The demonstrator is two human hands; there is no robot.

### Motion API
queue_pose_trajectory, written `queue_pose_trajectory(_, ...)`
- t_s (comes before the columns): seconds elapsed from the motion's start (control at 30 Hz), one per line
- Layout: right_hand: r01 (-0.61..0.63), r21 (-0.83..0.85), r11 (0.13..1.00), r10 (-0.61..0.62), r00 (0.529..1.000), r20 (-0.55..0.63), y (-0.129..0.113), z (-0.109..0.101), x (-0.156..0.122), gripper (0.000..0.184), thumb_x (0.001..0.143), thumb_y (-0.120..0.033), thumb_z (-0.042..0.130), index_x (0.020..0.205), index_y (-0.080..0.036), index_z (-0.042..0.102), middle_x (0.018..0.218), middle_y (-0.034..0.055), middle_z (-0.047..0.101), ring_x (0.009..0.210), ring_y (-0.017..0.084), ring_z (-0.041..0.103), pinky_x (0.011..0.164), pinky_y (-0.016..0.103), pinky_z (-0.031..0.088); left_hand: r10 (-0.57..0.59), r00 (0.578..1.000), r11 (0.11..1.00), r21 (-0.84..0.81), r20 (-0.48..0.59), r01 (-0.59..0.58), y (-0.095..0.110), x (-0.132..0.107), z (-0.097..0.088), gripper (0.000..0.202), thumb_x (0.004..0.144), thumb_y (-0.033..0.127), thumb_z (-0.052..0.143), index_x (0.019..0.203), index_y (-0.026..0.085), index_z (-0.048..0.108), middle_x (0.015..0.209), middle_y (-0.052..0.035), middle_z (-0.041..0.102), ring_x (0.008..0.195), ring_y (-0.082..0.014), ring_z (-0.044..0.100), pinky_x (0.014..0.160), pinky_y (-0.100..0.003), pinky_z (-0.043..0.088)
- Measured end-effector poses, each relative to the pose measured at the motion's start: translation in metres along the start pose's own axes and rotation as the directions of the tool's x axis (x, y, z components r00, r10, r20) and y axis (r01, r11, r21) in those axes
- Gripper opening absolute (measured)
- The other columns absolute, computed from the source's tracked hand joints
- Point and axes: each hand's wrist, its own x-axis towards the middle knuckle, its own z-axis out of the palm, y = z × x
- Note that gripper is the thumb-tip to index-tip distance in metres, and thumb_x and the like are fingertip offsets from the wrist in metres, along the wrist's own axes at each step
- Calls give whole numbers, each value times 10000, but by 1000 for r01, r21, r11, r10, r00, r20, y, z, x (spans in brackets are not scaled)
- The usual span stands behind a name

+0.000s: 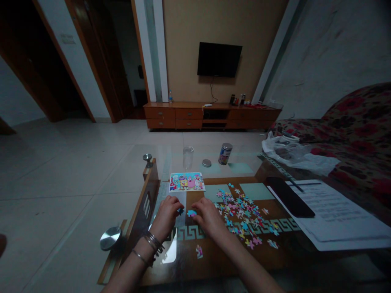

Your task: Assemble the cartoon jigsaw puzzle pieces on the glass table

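Both my hands rest on a glass coffee table (214, 260). My left hand (166, 215) has its fingers curled and pinches a small dark-blue puzzle piece (181, 211). My right hand (207, 215) lies just to its right, fingers closed on a light-blue puzzle piece (192, 213). The two pieces sit close together between my hands. A heap of several loose coloured puzzle pieces (244, 215) spreads to the right of my right hand. A cartoon reference picture (186, 181) lies flat beyond my hands. One stray piece (199, 251) lies nearer to me.
A drinking glass (188, 157), a round lid (207, 163) and a lidded jar (225, 153) stand at the table's far side. A black flat case (288, 196) lies on printed papers (339, 215) at right. A plastic bag (293, 152) and a floral sofa (360, 130) are beyond.
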Motion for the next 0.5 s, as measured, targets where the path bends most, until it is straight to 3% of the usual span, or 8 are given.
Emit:
queue_pose_trajectory(0.27,14,-30,999,-13,999,49,-3,-2,0,152,810,-134,645,936,-182,716,971,69,650,975,211,572,846,271,412,-56,998,998,20,10,56,-6,-3,8,120,766,73,640,844,163,627,865,-42,604,886,-210,538,790,-316,414)
queue_pose_trajectory(0.5,16,-8,1000,-16,999,34,-5,0,-1,147,817,-111,613,914,-170,707,954,68,650,961,195,568,847,269,409,-56,998,998,20,22,56,4,-6,9,93,780,178,689,832,166,612,879,-44,607,901,-223,531,802,-332,398)
